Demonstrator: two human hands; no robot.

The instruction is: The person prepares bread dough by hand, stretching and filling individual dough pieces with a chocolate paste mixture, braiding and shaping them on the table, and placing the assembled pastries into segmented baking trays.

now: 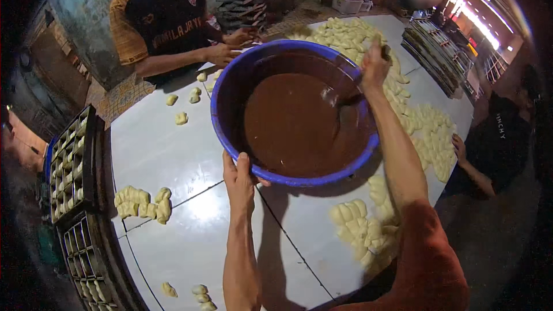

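A large blue basin (311,181) of smooth brown mixture (288,126) is held over the white tiled table (161,155). My left hand (242,173) grips its near-left rim, fingers closed on it. My right hand (374,66) is closed at the far-right rim; exactly how its fingers sit there is partly hidden. A dark, wet-looking shape (340,103) shows inside the basin's right side, too unclear to name. Pale dough pieces (429,132) lie heaped beyond and right of the basin, with smaller groups (141,201) at the left and near right (357,224).
A co-worker (161,29) works at the far-left edge; another person (495,150) has a hand on the right edge. Black moulds with dough (72,167) line the left side. Metal trays (432,52) sit at the back right. A tall stack (236,0) stands behind.
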